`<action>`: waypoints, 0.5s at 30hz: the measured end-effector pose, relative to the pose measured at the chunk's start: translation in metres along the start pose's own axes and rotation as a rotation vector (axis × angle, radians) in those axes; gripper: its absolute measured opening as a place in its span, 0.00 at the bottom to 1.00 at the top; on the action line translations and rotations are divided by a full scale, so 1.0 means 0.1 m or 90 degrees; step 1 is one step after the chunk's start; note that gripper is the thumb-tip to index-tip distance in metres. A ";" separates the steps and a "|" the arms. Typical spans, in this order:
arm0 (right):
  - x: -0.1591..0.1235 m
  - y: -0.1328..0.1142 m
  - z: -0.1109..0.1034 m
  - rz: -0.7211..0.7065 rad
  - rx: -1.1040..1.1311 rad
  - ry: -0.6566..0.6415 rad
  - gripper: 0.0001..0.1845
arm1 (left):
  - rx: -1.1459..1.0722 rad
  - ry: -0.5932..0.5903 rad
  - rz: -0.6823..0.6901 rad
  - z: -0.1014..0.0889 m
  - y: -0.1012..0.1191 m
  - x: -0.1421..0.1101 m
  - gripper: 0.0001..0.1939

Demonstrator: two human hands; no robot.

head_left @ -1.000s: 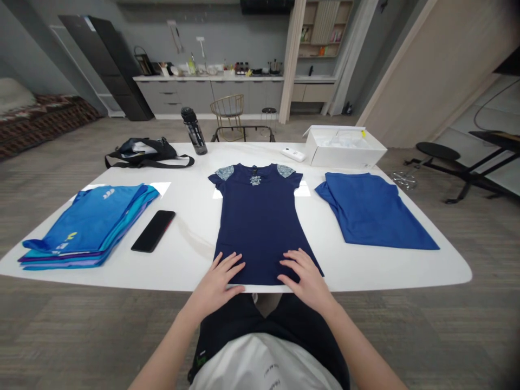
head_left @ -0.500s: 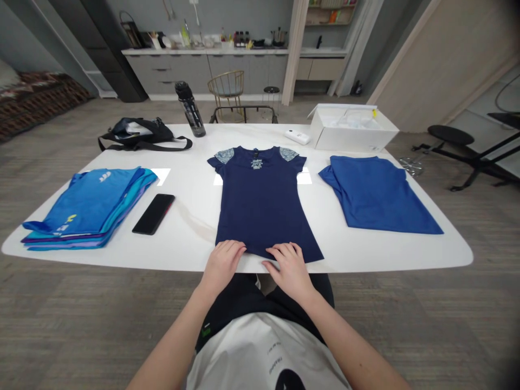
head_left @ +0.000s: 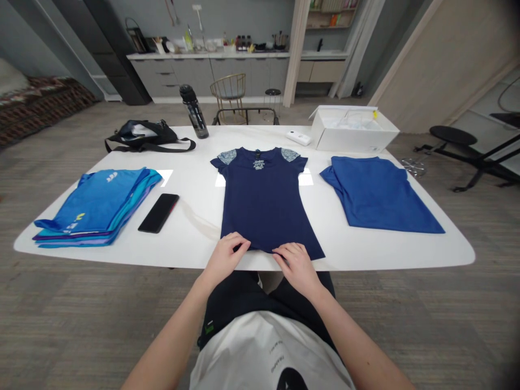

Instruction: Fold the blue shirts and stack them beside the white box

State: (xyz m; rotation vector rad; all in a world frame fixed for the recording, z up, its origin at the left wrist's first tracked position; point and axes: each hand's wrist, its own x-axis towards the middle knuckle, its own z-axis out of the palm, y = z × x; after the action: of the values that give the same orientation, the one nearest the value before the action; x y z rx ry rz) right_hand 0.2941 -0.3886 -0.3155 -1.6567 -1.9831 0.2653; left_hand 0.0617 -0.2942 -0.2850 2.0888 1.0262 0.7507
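Note:
A navy short-sleeved T-shirt (head_left: 264, 200) lies spread out flat, collar away from me, with patterned pale patches on its shoulders and a print below the neckline. At its bottom hem, my left hand (head_left: 226, 255) is closed on the left part, thumb and fingers pinching the cloth. My right hand (head_left: 296, 266) pinches the same hem farther right, thumb near the edge and fingers on top. Between the hands the hem is slightly lifted. A folded blue garment (head_left: 377, 192) lies to the right, and a stack of folded blue and purple garments (head_left: 101, 200) to the left.
On the white table (head_left: 195, 238), a black phone (head_left: 158, 213) lies between the stack and the T-shirt. Farther back are a black bag (head_left: 146, 135), a dark bottle (head_left: 195, 112), a small white device (head_left: 298, 137) and an open white box (head_left: 355, 130). A chair (head_left: 229, 89) stands beyond.
My thumbs have moved in to the hem, and both hands now pinch it, lifting it slightly. The camera view has shifted a little; the other things stay put.

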 end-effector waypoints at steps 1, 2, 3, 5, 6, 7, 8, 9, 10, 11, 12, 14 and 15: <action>0.00 -0.01 0.00 -0.002 0.004 0.003 0.12 | -0.012 -0.005 -0.014 -0.01 0.00 0.01 0.15; 0.01 -0.03 -0.01 -0.004 0.009 0.007 0.12 | -0.023 -0.008 -0.030 -0.01 0.01 0.01 0.16; 0.02 -0.05 -0.01 -0.006 0.014 0.012 0.12 | -0.033 -0.010 -0.044 -0.01 0.01 0.02 0.16; 0.05 -0.11 0.01 -0.007 0.019 0.027 0.12 | -0.041 -0.007 -0.060 0.00 0.02 0.03 0.15; 0.08 -0.14 0.02 -0.007 0.018 0.033 0.13 | -0.042 -0.004 -0.058 0.00 0.03 0.03 0.15; 0.11 -0.17 0.04 -0.004 0.013 0.039 0.13 | -0.040 -0.003 -0.048 0.01 0.03 0.03 0.15; 0.15 -0.21 0.06 0.001 0.005 0.045 0.13 | -0.036 -0.002 -0.032 0.02 0.03 0.04 0.15; 0.18 -0.23 0.08 0.007 -0.006 0.049 0.13 | -0.026 0.002 -0.012 0.03 0.03 0.04 0.14; 0.22 -0.25 0.10 0.014 -0.017 0.052 0.13 | -0.009 0.007 0.015 0.04 0.02 0.04 0.14; 0.25 -0.26 0.12 0.023 -0.024 0.056 0.13 | 0.019 0.009 0.048 0.05 0.00 0.03 0.13; 0.27 -0.26 0.13 0.031 -0.027 0.065 0.14 | 0.059 0.006 0.086 0.06 -0.02 0.02 0.12; 0.29 -0.24 0.14 0.041 -0.014 0.097 0.19 | 0.165 -0.016 0.156 0.07 -0.07 -0.01 0.10; 0.29 -0.22 0.13 0.039 -0.005 0.118 0.21 | 0.225 -0.028 0.175 0.07 -0.09 -0.03 0.10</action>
State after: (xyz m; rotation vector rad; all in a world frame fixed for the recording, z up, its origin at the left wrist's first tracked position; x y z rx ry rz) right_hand 0.2660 -0.3633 -0.3081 -1.6850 -1.8009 0.1216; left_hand 0.0617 -0.2948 -0.2969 2.5769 0.9087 0.6884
